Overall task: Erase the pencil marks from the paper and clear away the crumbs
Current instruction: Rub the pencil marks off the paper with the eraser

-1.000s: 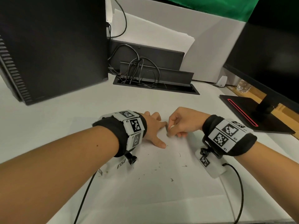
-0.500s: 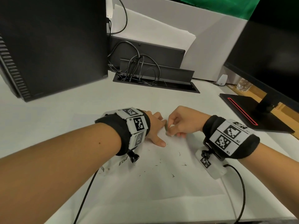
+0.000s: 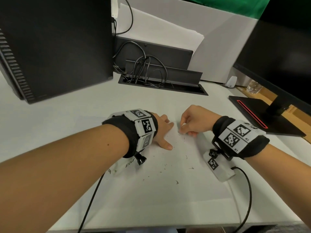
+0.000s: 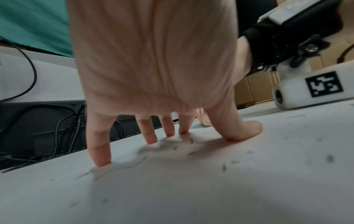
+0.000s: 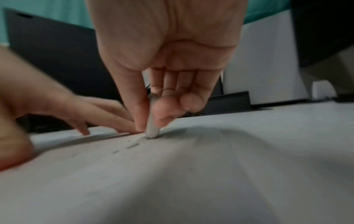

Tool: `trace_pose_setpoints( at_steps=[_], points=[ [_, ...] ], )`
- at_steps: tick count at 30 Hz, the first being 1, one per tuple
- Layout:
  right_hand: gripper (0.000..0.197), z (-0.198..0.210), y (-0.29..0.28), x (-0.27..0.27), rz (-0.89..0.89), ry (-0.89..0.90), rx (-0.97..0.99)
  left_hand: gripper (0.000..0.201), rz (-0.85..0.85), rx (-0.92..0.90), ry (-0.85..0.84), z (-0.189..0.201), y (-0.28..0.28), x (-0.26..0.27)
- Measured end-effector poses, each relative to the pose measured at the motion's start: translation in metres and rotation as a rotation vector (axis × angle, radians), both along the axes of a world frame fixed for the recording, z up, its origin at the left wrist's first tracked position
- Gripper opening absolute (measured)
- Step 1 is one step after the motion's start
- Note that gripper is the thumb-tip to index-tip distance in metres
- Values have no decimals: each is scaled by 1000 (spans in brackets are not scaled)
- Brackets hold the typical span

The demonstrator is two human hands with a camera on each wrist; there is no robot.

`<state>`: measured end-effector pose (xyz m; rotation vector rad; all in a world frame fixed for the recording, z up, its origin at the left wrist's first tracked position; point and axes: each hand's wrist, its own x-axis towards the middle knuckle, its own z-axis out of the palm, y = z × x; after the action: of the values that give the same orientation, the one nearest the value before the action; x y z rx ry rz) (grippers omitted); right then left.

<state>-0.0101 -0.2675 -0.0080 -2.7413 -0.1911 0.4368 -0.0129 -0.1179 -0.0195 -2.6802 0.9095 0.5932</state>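
The paper (image 3: 168,185), a white sheet, lies flat on the white desk (image 3: 50,118) in front of the person, with both hands set on its far part. The left hand (image 3: 162,132) is spread with fingers straight, and its fingertips (image 4: 100,160) and thumb press down on the sheet, holding nothing. Just to its right, the right hand (image 3: 193,122) has its fingers curled and pinches a small grey-white eraser (image 5: 152,121) between thumb and forefinger; the eraser stands nearly upright with its lower end touching the paper, close beside the left forefinger. Dark eraser crumbs (image 3: 176,182) are scattered over the sheet, some right at the eraser's tip and more toward the near side between the two wrists. Beyond the paper, a black computer tower (image 3: 55,47) stands at the left, a cable tray (image 3: 161,84) with loose black cords sits in the desk's middle, and a monitor stand (image 3: 269,115) with a red stripe is at the right.
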Motion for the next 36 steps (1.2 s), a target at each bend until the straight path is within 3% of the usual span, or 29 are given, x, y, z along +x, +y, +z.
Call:
trace_pose_setpoints(
  at_steps=[36],
  points=[
    [10, -1, -9, -3, -37, -18, -33, 89, 1, 13, 4, 1, -1, -1]
  ],
)
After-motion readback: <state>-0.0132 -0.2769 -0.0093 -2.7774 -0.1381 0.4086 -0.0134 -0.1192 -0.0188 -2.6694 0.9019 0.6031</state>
